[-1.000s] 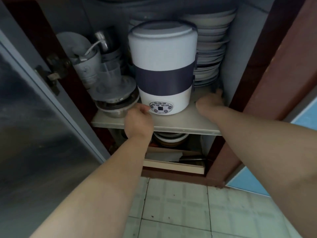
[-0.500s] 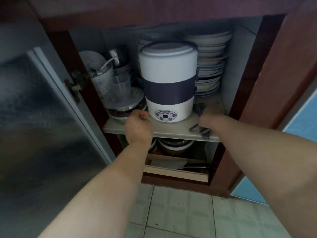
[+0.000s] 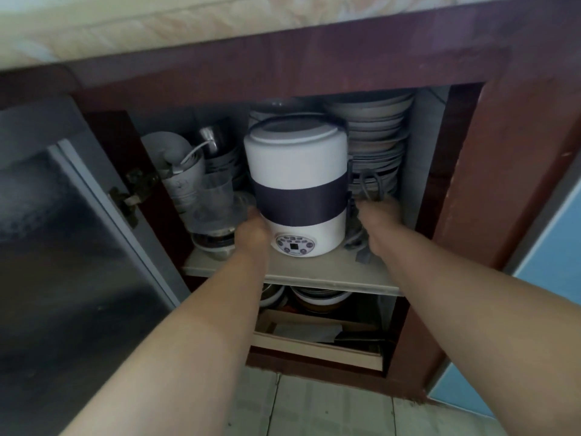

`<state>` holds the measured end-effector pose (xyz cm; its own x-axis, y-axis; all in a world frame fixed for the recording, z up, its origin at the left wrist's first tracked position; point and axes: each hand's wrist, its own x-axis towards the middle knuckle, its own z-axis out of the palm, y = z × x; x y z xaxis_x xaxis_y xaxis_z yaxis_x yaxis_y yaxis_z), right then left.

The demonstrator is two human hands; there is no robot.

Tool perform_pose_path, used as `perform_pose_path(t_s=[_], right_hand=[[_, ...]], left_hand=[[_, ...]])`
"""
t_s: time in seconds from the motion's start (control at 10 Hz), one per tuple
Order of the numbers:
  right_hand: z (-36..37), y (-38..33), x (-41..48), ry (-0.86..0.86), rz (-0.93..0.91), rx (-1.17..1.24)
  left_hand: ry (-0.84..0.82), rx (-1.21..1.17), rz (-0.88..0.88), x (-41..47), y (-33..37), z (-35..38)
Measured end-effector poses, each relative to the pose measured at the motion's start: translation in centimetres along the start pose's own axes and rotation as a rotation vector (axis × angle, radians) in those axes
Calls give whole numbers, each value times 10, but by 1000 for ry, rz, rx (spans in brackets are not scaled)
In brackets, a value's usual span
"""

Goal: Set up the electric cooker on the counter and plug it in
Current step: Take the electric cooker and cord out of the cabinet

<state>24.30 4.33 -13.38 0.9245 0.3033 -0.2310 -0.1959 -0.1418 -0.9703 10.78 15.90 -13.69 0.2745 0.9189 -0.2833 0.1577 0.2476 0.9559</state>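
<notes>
Now both hands have climbed from the shelf (image 3: 314, 275) edge: our right hand (image 3: 382, 217) has gathered the power cord (image 3: 370, 184), seemingly clenched on it, while our left hand (image 3: 251, 232) presses the electric cooker (image 3: 297, 184), standing between them, not yet lifted to the desk (image 3: 188, 23) above. Blur hides the left fingers, so we cannot tell their grip; the cord's end is hard to make out.

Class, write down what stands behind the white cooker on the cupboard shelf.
Stacked plates stand behind the cooker, showing above its lid and to its right. Whatever lies straight behind its body is covered.
</notes>
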Motion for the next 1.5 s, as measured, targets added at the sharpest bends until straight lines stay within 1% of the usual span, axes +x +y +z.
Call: perform_pose_path(t_s=[0.1, 0.2, 0.3, 0.4, 0.5, 0.6, 0.7, 0.8, 0.9, 1.0, 1.1, 1.2, 1.3, 1.4, 1.5], right_hand=[[6, -9, 5, -51, 6, -43], [18, 8, 23, -166, 23, -369], [17, 26, 26, -111, 28, -745], [9, 36, 22, -89, 14, -928], [5, 39, 17, -119, 46, -757], [2, 36, 25, -66, 56, -629], [-8, 19, 29, -35, 76, -458], [-6, 29, 29, -103, 103, -734], [-6, 38, 17, -127, 39, -1083], [-5, 41, 15, -200, 91, -907], [-2, 45, 10, -200, 189, -518], [1, 39, 14, -114, 224, -273], [-4, 22, 14, 8, 195, -13], [-2, 5, 10, 1, 90, 151], [3, -4, 9, -14, -22, 223]], left_hand=[[14, 8, 19, 14, -3, 9], [18, 81, 72, 8, -3, 13], [50, 88, 104, -5, 1, 13], [68, 84, 88, -3, -1, 14], [74, 75, 85, -3, -1, 13], [81, 136, 94, -2, -5, 14], [113, 266, 140, -6, -8, 14], [137, 332, 189, -6, -13, 11], [141, 286, 166, -7, -13, 10], [134, 252, 166, -9, -12, 11], [110, 211, 145, -11, -14, 10], [92, 163, 131, -12, -12, 7], [104, 114, 140, -10, -8, 4], [92, -9, 194, -14, -4, 8], [68, -71, 210, -19, -4, 16]])
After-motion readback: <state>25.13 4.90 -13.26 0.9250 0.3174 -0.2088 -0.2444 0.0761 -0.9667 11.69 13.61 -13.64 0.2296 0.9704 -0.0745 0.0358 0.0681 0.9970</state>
